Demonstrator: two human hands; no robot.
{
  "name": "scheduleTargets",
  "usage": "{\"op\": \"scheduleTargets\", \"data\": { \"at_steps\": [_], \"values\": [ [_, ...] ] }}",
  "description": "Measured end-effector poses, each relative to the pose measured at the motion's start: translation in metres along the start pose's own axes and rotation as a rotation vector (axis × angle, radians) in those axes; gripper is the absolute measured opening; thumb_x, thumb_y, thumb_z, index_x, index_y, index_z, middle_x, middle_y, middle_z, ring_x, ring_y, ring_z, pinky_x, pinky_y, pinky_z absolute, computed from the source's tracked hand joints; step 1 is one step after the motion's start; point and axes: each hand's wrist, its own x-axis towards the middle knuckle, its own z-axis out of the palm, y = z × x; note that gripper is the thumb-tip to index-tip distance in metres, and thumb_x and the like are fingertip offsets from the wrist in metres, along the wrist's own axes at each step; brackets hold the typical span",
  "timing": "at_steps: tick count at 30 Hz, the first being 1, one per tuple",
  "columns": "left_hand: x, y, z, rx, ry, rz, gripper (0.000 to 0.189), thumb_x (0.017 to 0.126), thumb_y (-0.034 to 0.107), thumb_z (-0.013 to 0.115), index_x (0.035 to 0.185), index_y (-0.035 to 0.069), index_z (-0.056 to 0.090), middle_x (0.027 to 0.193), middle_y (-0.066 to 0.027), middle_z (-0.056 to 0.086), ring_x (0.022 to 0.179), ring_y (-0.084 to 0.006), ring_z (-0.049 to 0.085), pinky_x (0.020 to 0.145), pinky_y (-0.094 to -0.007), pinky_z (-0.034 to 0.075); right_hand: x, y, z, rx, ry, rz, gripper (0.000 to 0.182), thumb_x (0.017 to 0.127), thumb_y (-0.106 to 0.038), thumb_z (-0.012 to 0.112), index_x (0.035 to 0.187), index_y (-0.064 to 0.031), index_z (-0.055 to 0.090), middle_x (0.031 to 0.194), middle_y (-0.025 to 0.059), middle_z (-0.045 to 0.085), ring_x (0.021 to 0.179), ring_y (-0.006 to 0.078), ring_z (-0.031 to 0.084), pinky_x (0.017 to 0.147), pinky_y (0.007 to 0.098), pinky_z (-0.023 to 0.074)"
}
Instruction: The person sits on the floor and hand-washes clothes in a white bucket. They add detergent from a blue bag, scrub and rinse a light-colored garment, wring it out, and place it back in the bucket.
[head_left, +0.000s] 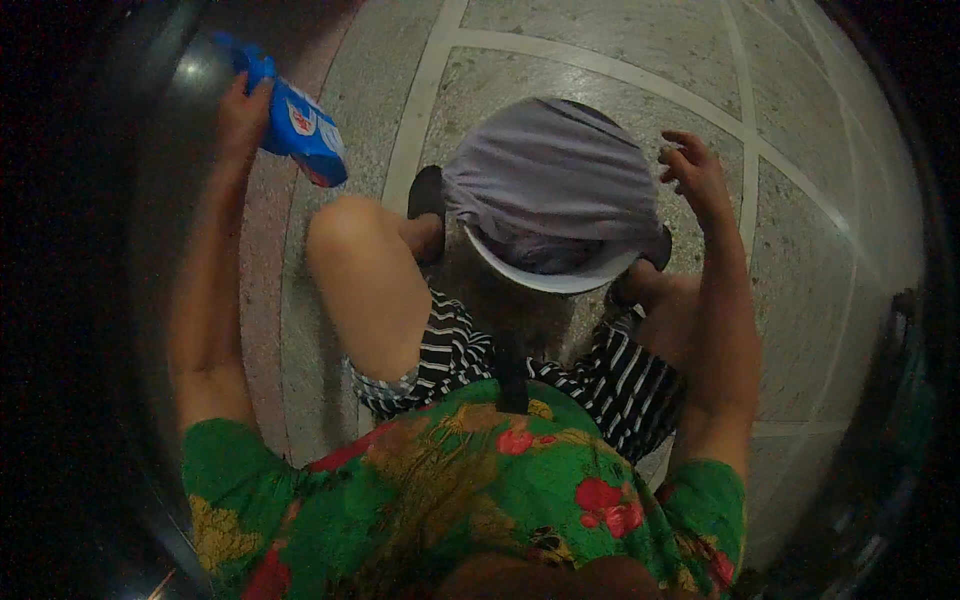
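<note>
My left hand (247, 112) grips the upper end of a blue plastic packet (304, 124) printed with white and red, out to the left and above the floor. The packet's lower end hangs towards my left knee. Between my feet stands a round white basin (551, 281), of which only the near rim shows. Grey cloth (555, 169) lies bunched over most of it, and darker folds fill the gap by the near rim. My right hand (694, 169) is held just right of the cloth, fingers loosely bent and apart, with nothing in it.
The speckled stone floor (585, 71) has pale dividing strips (420, 112). A reddish band (266, 300) runs along its left side. My left knee (352, 232) and right lower leg (667, 300) flank the basin, with dark footwear (426, 191) close beside it. The picture's outer rim is dark.
</note>
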Motion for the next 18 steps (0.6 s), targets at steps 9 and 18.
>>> {"op": "scheduleTargets", "data": {
  "at_steps": [9,18],
  "values": [
    [-0.039,0.251,-0.069,-0.196,0.02,0.347,0.035,0.081,0.026,0.05,0.105,0.0,0.048,0.097,-0.015,0.054,0.085,-0.0225,0.054,0.074,-0.0342,0.045,-0.005,-0.017,-0.012,0.785,-0.135,-0.066,0.061,0.077,-0.041,0.052,0.124,-0.0089,0.03,0.116,0.0128,0.043,0.097,0.0228,0.049,0.074,0.033,0.041],
    [-0.085,0.368,-0.002,-0.712,-0.61,0.7,0.037,0.081,0.03,0.052,0.103,0.0,0.05,0.096,-0.0138,0.053,0.084,-0.0212,0.054,0.075,-0.0345,0.046,-0.022,-0.013,-0.038,1.578,-0.188,-0.256,0.071,0.075,-0.052,0.048,0.126,-0.008,0.025,0.126,0.011,0.033,0.113,0.0295,0.034,0.09,0.0442,0.031]
  ]
}}
